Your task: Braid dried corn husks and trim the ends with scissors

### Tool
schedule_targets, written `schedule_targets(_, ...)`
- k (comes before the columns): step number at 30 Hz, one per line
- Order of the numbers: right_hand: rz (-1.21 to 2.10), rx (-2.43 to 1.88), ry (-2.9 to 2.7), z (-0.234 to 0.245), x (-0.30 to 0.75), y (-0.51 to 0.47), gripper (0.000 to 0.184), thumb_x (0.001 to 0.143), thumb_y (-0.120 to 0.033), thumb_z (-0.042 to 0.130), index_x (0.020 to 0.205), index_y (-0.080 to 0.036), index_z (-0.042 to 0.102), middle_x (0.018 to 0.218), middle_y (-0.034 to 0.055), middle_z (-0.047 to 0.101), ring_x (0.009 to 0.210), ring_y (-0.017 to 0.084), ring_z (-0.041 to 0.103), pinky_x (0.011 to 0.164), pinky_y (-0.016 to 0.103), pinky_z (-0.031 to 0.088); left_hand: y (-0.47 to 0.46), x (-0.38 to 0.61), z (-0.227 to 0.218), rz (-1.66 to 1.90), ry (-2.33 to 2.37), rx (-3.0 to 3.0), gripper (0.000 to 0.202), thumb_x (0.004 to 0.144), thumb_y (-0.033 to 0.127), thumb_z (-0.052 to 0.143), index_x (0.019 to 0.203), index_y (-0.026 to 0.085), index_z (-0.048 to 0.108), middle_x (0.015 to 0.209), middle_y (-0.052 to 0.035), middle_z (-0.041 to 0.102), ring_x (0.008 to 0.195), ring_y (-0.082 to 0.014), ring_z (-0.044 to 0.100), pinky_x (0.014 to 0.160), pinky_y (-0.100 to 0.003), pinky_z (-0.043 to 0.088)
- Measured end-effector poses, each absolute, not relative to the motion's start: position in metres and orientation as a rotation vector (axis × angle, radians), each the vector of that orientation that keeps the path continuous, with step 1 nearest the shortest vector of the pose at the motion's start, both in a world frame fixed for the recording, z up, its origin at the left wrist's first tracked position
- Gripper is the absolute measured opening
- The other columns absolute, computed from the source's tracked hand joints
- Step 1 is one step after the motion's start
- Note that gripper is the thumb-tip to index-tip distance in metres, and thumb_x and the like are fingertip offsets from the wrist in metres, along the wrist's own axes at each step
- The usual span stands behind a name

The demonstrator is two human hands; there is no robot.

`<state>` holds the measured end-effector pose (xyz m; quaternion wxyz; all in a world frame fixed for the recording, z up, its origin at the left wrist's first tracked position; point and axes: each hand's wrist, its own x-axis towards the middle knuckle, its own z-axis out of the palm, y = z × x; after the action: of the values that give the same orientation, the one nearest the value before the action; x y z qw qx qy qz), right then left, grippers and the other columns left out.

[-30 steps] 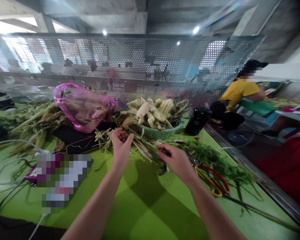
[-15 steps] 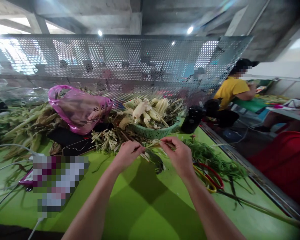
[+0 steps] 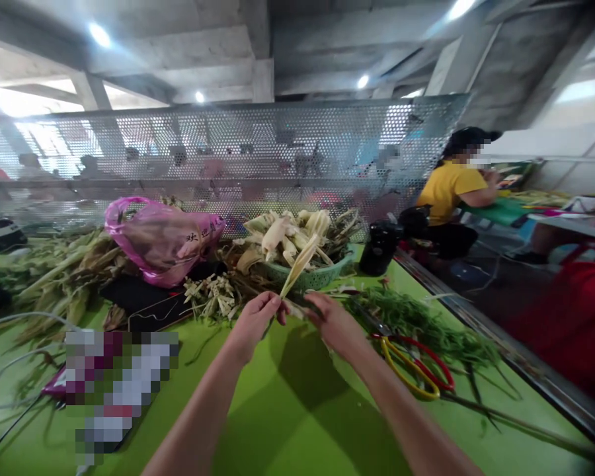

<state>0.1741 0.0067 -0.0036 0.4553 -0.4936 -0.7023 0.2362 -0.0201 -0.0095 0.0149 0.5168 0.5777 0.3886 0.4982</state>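
My left hand [image 3: 256, 320] is closed in a pinch around the lower end of a pale yellow-green corn husk strip [image 3: 299, 263]. The strip slants up and right from the fingers, in front of a green plastic basket [image 3: 310, 279]. My right hand [image 3: 334, 325] is beside it on the right, its fingers loosely bent and apart. Its fingertips come close to a pale piece [image 3: 295, 309] between the hands; I cannot tell whether they touch it. Pale corn husks [image 3: 282, 235] are heaped in the basket.
Scissors [image 3: 410, 367] with red and yellow handles lie at right beside green plant strands [image 3: 416, 320]. A black bottle [image 3: 375, 248], pink plastic bag [image 3: 166, 241], husk pile [image 3: 74, 264] and cables [image 3: 24, 316] surround the work area. A person in yellow [image 3: 449, 188] sits beyond the table's right edge.
The husk strip, earlier stretched between both hands, now points upward from the left hand alone. My right hand has let go of it and moved slightly lower. The camera view has tilted up.
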Motion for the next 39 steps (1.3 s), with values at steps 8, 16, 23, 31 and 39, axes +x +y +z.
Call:
schedule_targets(8,0.673,-0.986,-1.222,0.035,0.199,-0.007,0.025,0.082,-0.046,0.063,0.083,-0.02,0.065,0.076,0.0016,0.063,0.067,0.016,0.054,0.062,0.027,0.043,-0.013,-0.003,-0.002,1.026,0.919,1.455,0.032,0.083,0.048,0.055,0.079,0.017,0.059,0.067,0.0003,0.057,0.062,-0.0114,0.05,0.062,-0.023,0.038)
schedule_targets(16,0.678,-0.989,-1.15,0.037,0.198,-0.009,0.022,0.075,-0.039,0.071,0.073,-0.019,0.062,0.064,-0.0026,0.054,0.058,0.013,0.045,0.056,0.027,0.035,-0.014,-0.001,-0.003,0.982,0.931,1.463,0.029,0.085,0.045,0.055,0.077,0.017,0.055,0.065,0.0016,0.055,0.061,-0.0102,0.046,0.062,-0.023,0.035)
schedule_targets(23,0.806,-0.89,-1.212,0.041,0.186,-0.019,0.012,0.076,-0.031,0.07,0.077,-0.021,0.063,0.067,-0.0021,0.055,0.061,0.013,0.048,0.058,0.026,0.039,-0.011,-0.002,-0.007,1.142,0.881,1.167,0.033,0.081,0.048,0.061,0.073,0.018,0.051,0.058,0.0045,0.046,0.061,-0.0099,0.046,0.068,-0.023,0.039)
schedule_targets(31,1.212,-0.659,-1.278,0.04,0.173,-0.03,0.003,0.081,-0.024,0.063,0.081,-0.022,0.06,0.085,0.0025,0.072,0.08,0.018,0.063,0.081,0.034,0.046,-0.009,-0.001,-0.004,1.22,0.743,0.842,0.037,0.07,0.045,0.074,0.073,0.016,0.052,0.057,0.0056,0.043,0.055,-0.0071,0.04,0.063,-0.022,0.041)
schedule_targets(39,1.43,-0.789,-1.511,0.043,0.167,-0.034,0.008,0.074,-0.022,0.066,0.071,-0.019,0.06,0.066,-0.0002,0.065,0.066,0.014,0.058,0.065,0.026,0.041,-0.005,-0.008,-0.01,1.358,0.735,0.776,0.03,0.074,0.04,0.072,0.076,0.016,0.054,0.057,0.0069,0.042,0.053,-0.0059,0.039,0.06,-0.019,0.038)
